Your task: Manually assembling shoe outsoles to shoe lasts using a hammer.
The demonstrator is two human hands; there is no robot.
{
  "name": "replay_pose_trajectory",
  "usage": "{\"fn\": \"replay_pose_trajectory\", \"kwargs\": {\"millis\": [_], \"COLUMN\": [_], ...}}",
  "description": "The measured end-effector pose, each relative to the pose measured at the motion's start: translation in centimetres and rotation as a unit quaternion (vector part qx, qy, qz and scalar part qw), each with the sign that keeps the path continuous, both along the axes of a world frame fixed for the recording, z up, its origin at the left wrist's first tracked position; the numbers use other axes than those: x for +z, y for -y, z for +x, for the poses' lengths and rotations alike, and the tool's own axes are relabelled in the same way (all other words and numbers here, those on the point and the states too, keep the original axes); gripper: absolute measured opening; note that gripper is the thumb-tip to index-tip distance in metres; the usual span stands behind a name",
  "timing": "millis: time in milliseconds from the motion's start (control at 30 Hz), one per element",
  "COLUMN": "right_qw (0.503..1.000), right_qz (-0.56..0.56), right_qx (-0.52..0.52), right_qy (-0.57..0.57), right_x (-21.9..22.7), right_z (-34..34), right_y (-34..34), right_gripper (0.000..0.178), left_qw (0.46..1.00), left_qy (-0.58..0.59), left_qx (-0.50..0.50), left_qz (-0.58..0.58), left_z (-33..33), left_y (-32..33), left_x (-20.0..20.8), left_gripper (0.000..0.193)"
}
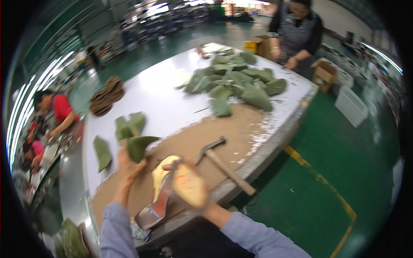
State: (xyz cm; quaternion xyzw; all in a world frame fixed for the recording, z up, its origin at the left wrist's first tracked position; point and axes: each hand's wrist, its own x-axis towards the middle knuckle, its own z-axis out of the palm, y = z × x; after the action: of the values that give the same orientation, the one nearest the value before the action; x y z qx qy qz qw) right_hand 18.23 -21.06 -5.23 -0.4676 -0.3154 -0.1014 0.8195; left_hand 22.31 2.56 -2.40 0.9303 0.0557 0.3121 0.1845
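My left hand (129, 168) grips a curved green piece (138, 148), which looks like a shoe upper, above the brown board (189, 139). More green pieces (129, 125) lie just beyond it, and a single one (102, 152) is to its left. My right hand (205, 205), smeared by motion, is closed around a yellow sole-shaped piece (189, 185) with reddish marks. A second yellow sole shape (160, 173) and a dark brown and orange object (158, 207) lie between my hands; their exact kind is unclear. A wooden-handled hammer (230, 171) rests right of them.
A large heap of green pieces (236, 77) covers the table's far part. Stacked brown pieces (106, 95) sit at the left edge of the white tabletop (148, 88). One person (297, 32) stands at the far right; another (63, 109) works at left. A cardboard box (325, 76) and white crate (351, 106) are right.
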Motion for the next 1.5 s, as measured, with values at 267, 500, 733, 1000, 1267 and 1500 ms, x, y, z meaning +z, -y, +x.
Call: {"fn": "replay_pose_trajectory", "kwargs": {"millis": [267,500,733,1000,1267,1500], "right_qw": [0.945,0.964,0.958,0.953,0.930,0.888], "right_qz": [-0.196,-0.104,0.178,-0.250,-0.237,-0.346], "right_qx": [-0.248,-0.190,0.083,-0.044,0.271,0.070], "right_qy": [0.078,-0.155,-0.208,-0.164,0.069,0.294], "right_x": [-1.9,0.9,15.4,10.2,7.7,9.4], "right_z": [2.3,4.8,5.1,-2.0,-10.4,-11.6], "right_y": [-1.7,-4.2,2.3,7.3,3.8,1.7], "right_gripper": [0.059,0.029,0.034,0.055,0.095,0.065], "left_qw": [0.728,0.555,0.584,0.532,0.703,0.641], "left_qy": [0.178,0.124,0.078,0.067,0.116,0.434], "left_qx": [-0.153,-0.207,-0.158,-0.296,-0.310,-0.123], "left_qz": [-0.644,-0.796,-0.793,-0.790,-0.630,-0.621], "left_z": [-7.3,-14.8,-10.1,-12.6,-22.7,-27.4], "left_y": [0.1,13.4,14.3,14.3,12.4,8.8], "left_x": [9.5,3.2,-1.3,0.4,4.6,10.7], "left_gripper": [0.062,0.048,0.051,0.056,0.080,0.067]}}
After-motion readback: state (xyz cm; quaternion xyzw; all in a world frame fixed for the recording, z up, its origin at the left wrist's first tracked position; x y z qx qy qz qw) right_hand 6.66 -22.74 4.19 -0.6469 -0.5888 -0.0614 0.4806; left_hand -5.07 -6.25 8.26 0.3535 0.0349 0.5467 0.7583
